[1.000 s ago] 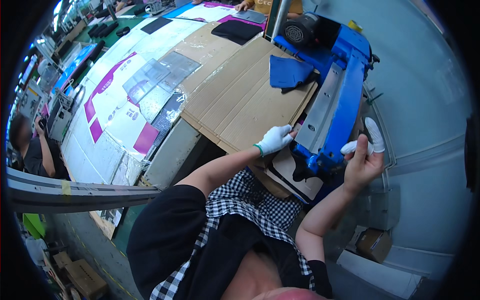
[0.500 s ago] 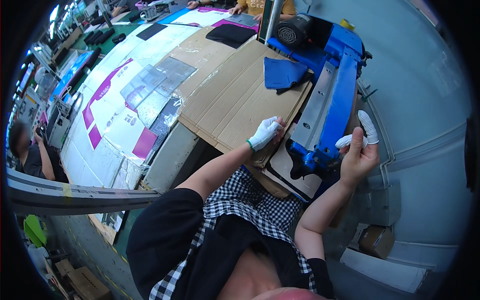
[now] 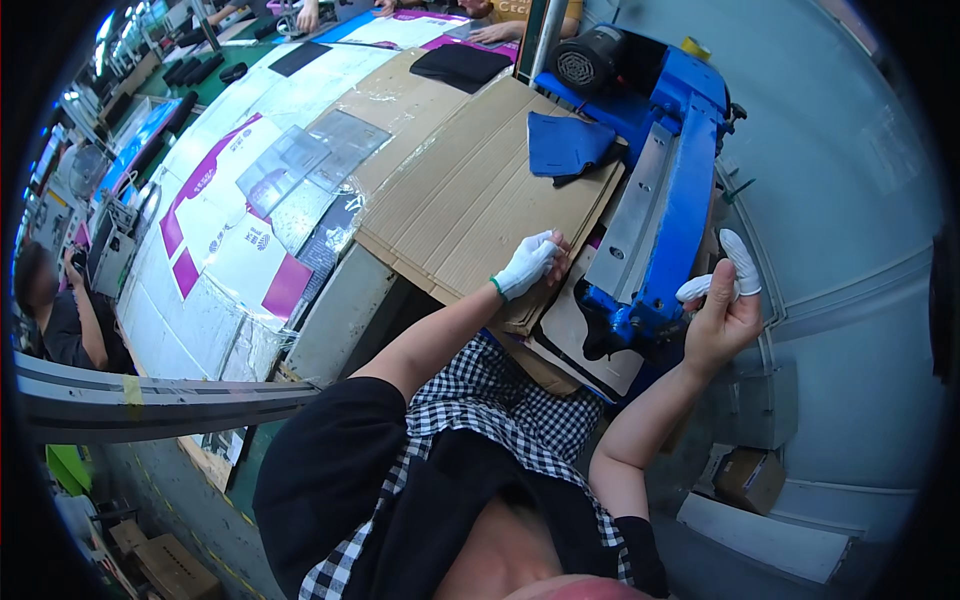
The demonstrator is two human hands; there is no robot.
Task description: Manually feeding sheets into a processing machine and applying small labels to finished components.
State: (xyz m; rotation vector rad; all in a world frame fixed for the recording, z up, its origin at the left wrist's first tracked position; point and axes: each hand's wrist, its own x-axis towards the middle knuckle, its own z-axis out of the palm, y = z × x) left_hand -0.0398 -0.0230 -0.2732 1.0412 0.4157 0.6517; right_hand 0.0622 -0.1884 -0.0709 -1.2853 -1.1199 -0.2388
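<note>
My left hand (image 3: 530, 266), in a white glove with a green cuff and bare fingertips, rests by the right edge of the cardboard sheet (image 3: 470, 190). Its fingers are curled together, and whatever they may hold is hidden. Between my hands stands a blue machine with a long arm (image 3: 665, 230) and a metal bar (image 3: 632, 215) along it. My right hand (image 3: 722, 310) is raised at the right side of the arm's near end. White covers sit on two of its fingers, which are spread from the thumb, with nothing visible between them. Below the arm's end lies a beige, dark-edged piece (image 3: 600, 365).
A folded blue cloth piece (image 3: 565, 146) lies on the cardboard near the machine's motor (image 3: 588, 62). Farther left, the table holds clear plastic sheets (image 3: 285, 165), a black cloth (image 3: 460, 65) and printed sheets. Other people's hands (image 3: 495, 32) are at the far edge. A metal rail (image 3: 170, 405) crosses at left.
My right hand has shifted very slightly down and right. My left hand stays in place. At the far side of the table, other people's hands have moved.
</note>
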